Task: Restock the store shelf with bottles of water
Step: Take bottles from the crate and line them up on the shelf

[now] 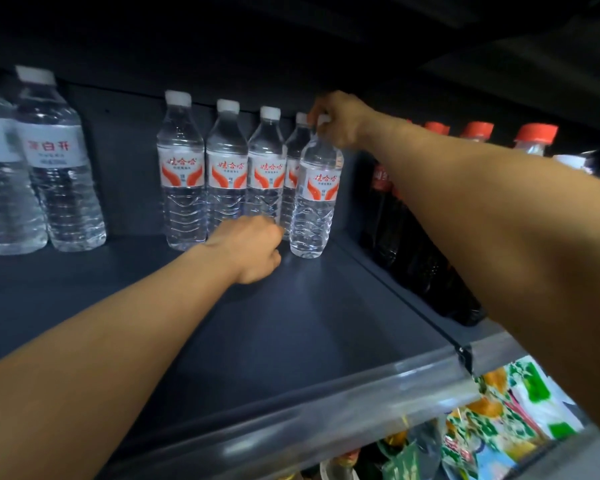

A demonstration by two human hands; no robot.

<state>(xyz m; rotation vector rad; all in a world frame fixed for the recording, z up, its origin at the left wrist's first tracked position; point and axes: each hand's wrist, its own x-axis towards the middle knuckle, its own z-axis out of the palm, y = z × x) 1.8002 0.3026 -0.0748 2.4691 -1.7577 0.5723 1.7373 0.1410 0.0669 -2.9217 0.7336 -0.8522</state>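
Dark shelf (291,323): right hand (340,121) pinches bottle (314,199), hiding its cap; left hand (253,249) fisted, grip unclear.

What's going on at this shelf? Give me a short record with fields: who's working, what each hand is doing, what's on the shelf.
worker: a person, two bare arms reaching in
right hand: grips the cap end of the front water bottle, which stands upright on the shelf
left hand: fingers curled, low on the shelf before the back row; whether it holds anything cannot be told
back row: four matching bottles, white caps, red-and-white labels
far left: larger water bottles
right of divider: dark soda bottles, red caps
below: colourful snack packets
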